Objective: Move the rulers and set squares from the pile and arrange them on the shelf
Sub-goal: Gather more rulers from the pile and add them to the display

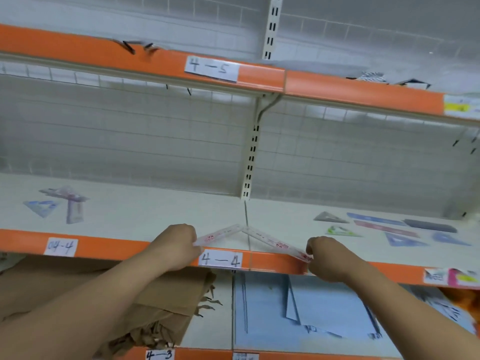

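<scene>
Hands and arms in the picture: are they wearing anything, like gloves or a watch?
No. The left hand and right hand have no gloves. The left forearm and right forearm are uncovered right to the picture's edge, so no sleeves show. No watch, bracelet or ring can be seen, though the picture is a little blurry.

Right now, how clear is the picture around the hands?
Head view: left hand with left ruler and right hand with right ruler are fairly sharp; set squares at far right are motion-blurred; lighting even, no glare.
</scene>
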`<act>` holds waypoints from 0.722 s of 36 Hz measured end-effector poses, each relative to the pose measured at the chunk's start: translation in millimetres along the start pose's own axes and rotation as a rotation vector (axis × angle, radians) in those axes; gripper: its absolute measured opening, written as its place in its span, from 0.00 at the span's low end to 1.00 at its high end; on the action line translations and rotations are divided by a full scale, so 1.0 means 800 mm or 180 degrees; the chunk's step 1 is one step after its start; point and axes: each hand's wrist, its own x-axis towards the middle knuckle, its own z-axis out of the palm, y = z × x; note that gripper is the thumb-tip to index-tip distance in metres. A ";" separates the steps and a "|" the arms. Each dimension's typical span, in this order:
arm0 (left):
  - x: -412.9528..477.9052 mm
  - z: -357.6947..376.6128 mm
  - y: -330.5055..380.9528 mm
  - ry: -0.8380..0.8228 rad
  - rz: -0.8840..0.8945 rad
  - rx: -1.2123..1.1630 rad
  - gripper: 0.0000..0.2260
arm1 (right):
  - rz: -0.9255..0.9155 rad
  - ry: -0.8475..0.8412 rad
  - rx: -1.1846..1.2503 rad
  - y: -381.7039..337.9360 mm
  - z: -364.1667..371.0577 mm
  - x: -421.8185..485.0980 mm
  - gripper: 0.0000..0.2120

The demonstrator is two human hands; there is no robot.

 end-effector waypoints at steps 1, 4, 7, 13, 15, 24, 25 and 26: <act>0.002 0.002 0.010 -0.0015 0.0038 0.0001 0.13 | 0.0026 -0.0029 0.0018 0.010 0.000 -0.003 0.15; 0.007 0.007 0.042 -0.0044 0.0161 0.0014 0.14 | 0.0108 -0.0063 0.0072 0.039 0.003 -0.011 0.16; 0.015 0.014 0.073 -0.0074 0.0277 0.0001 0.14 | 0.0187 -0.0068 0.0111 0.066 0.006 -0.013 0.15; 0.040 0.030 0.127 -0.0180 0.0467 -0.0037 0.10 | 0.0328 -0.0038 0.0129 0.113 0.004 -0.010 0.14; 0.051 0.036 0.145 -0.0182 0.0518 -0.0088 0.13 | 0.0373 -0.0027 0.0123 0.128 0.001 -0.006 0.16; 0.109 0.063 0.214 -0.0234 0.0740 -0.0095 0.15 | 0.0510 -0.0130 0.0225 0.197 -0.008 0.032 0.16; 0.116 0.065 0.221 -0.0249 0.0757 -0.0078 0.15 | 0.0535 -0.0133 0.0229 0.204 -0.009 0.037 0.17; 0.121 0.067 0.228 -0.0264 0.0773 -0.0058 0.15 | 0.0554 -0.0140 0.0224 0.211 -0.011 0.040 0.17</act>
